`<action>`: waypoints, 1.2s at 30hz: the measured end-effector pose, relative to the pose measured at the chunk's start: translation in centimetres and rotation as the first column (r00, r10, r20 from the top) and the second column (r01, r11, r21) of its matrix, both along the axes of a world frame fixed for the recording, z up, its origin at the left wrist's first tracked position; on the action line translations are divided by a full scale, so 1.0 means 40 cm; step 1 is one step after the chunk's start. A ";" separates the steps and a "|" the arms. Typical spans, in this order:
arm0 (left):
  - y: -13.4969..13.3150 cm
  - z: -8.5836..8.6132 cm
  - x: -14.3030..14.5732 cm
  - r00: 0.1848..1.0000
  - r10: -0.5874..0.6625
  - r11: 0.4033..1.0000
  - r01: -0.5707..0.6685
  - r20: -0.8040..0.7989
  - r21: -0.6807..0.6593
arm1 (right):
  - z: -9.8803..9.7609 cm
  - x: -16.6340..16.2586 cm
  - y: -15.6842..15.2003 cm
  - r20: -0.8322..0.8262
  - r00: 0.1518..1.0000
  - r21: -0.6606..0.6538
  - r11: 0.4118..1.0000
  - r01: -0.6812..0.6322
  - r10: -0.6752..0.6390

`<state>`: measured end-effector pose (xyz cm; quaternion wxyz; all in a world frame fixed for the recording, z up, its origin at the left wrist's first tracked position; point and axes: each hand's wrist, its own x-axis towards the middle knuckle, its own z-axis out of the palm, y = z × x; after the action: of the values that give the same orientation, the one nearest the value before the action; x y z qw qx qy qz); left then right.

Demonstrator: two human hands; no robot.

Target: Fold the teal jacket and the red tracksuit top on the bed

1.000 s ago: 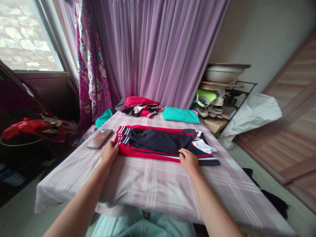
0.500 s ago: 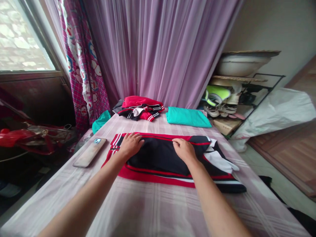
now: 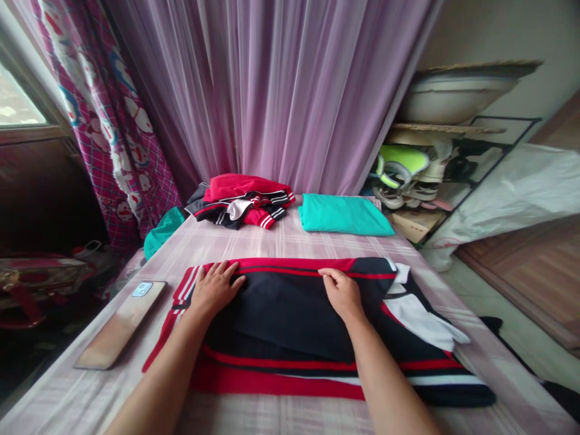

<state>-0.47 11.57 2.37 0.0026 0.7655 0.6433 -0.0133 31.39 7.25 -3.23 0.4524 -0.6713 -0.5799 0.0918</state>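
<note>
A black sports garment (image 3: 281, 308) with red edges and red and white stripes lies folded lengthwise across the bed-like surface in front of me. My left hand (image 3: 217, 290) rests flat on its left end, fingers spread, beside the white-striped red cuffs. Near the far edge, right of the middle, my right hand (image 3: 342, 293) has its fingers curled together on the cloth, seemingly pinching it; the fingertips are partly hidden. White fabric (image 3: 423, 317), possibly pocket lining, sticks out at the garment's right end.
A phone (image 3: 122, 326) lies left of the garment. Farther back are a heap of red and black clothes (image 3: 247, 199) and a folded turquoise cloth (image 3: 347, 214). Purple curtains (image 3: 290, 90) hang behind. A shoe rack (image 3: 475, 130) with a basin stands at the right.
My view has moved closer, so the garment and phone appear larger and lower. The left hand has slid left along the cloth, farther from the right hand, which stays near the far edge.
</note>
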 end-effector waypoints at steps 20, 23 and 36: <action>0.004 0.036 -0.017 0.989 -0.060 0.987 0.040 0.134 0.154 | 0.119 0.111 -0.026 -0.057 0.992 -0.210 0.973 0.096 -0.110; 0.021 0.082 -0.019 0.995 0.049 0.989 -0.060 0.082 0.135 | 0.129 0.171 -0.044 -0.071 0.977 -0.188 0.964 0.185 -0.202; 0.032 0.076 -0.059 0.999 0.022 0.991 -0.019 -0.023 0.133 | 0.055 0.171 -0.054 0.402 0.892 -0.317 0.882 0.348 -0.207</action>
<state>-2.81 12.85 5.40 -0.0563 0.7570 0.6507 0.0201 38.25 5.08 -1.05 0.2091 -0.8286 -0.5191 0.0127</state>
